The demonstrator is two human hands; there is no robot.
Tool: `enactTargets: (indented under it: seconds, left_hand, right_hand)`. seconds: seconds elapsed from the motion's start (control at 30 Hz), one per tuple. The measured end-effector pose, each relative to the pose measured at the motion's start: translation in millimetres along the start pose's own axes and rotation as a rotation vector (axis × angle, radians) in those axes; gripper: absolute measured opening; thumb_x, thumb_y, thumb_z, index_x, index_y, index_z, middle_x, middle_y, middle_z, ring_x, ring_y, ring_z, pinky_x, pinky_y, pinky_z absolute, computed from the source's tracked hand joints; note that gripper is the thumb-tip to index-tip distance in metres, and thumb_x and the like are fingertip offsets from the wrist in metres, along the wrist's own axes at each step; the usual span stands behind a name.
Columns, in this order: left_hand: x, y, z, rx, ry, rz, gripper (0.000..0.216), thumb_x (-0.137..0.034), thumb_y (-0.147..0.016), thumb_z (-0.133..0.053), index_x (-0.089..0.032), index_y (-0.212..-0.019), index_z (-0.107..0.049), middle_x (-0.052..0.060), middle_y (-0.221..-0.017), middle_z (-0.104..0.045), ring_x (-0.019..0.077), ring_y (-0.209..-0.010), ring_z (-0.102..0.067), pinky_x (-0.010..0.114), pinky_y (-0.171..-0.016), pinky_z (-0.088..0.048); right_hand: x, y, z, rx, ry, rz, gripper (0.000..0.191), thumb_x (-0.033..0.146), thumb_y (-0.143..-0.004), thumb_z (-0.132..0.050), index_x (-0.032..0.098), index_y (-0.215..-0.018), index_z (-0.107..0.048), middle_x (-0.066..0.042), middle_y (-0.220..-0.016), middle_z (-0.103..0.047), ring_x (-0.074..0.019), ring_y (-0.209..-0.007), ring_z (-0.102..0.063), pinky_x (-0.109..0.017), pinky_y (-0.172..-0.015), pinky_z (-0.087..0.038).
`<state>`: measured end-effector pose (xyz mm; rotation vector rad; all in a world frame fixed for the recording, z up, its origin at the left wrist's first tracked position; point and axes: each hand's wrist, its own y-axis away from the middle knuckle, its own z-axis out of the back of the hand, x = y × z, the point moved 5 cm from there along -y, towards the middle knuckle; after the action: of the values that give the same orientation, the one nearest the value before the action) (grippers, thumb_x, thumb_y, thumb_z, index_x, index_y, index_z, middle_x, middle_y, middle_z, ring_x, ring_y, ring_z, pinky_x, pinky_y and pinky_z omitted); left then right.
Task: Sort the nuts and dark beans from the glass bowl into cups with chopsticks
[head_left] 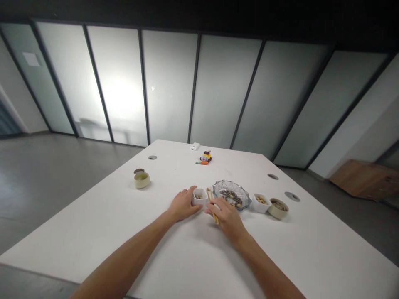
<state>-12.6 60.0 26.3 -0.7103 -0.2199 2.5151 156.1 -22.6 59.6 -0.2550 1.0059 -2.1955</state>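
Observation:
My left hand [184,204] grips a small white square bowl [200,201] from its left side, thumb in front and fingers behind. A few light brown pieces, perhaps nuts, lie in that bowl. In my right hand [227,216] is a pair of wooden chopsticks [210,194], their tips pointing away from me, just right of the white bowl. Right behind this hand stands a scalloped glass dish [246,195] holding dark and pale seeds or nuts. My right hand partly covers the dish's near left edge.
Right of the dish stand a second white bowl [261,207] of pale nuts and a beige round bowl [278,213] with contents. A greenish bowl [142,185] sits at left. Farther back are a yellow toy car [206,156], an orange-handled item [203,163] and a white box [195,146].

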Motion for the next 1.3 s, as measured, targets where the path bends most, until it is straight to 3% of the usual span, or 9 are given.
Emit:
enactTargets:
  seconds: [0.63, 0.83, 1.1, 1.3]
  left_hand:
    - [-4.6, 0.7, 1.5, 0.051, 0.007, -0.033, 0.065, -0.043, -0.087, -0.072, -0.022, -0.143, -0.048, 0.011, -0.124, -0.072, 0.034, -0.115, -0.066, 0.039, -0.094, -0.049]
    - [-4.5, 0.3, 1.3, 0.061, -0.006, -0.026, 0.064, -0.045, -0.088, -0.072, -0.022, -0.143, -0.047, 0.011, -0.123, -0.072, 0.0337, -0.114, -0.067, 0.039, -0.096, -0.049]
    - [-1.7, 0.3, 0.4, 0.085, 0.012, 0.017, 0.075, -0.048, -0.087, -0.072, -0.022, -0.151, -0.043, 0.014, -0.128, -0.07, 0.0366, -0.119, -0.064, 0.044, -0.1, -0.049]
    - [0.4, 0.7, -0.7, 0.077, 0.011, 0.03, 0.073, -0.047, -0.087, -0.073, -0.022, -0.15, -0.045, 0.013, -0.125, -0.07, 0.0358, -0.117, -0.065, 0.043, -0.1, -0.048]
  right_hand:
    - [-5.9, 8.1, -10.6, 0.025, -0.05, -0.047, 0.014, 0.025, -0.103, -0.06, 0.022, -0.096, -0.071, -0.008, -0.098, -0.072, -0.0232, -0.089, -0.069, -0.035, -0.078, -0.059]
    - [-10.6, 5.8, 4.5, -0.102, -0.21, -0.127, 0.018, 0.028, -0.105, -0.057, 0.023, -0.098, -0.074, -0.007, -0.095, -0.073, -0.0216, -0.087, -0.07, -0.034, -0.077, -0.06]
    - [-36.9, 5.6, 47.2, -0.398, -0.367, -0.424, 0.019, 0.032, -0.102, -0.062, 0.024, -0.092, -0.077, -0.007, -0.093, -0.074, -0.0226, -0.085, -0.071, -0.037, -0.075, -0.059]
    - [-42.5, 1.7, 56.7, -0.402, -0.447, -0.46, 0.026, 0.037, -0.102, -0.062, 0.024, -0.084, -0.077, -0.006, -0.088, -0.075, -0.0224, -0.083, -0.072, -0.035, -0.072, -0.059]
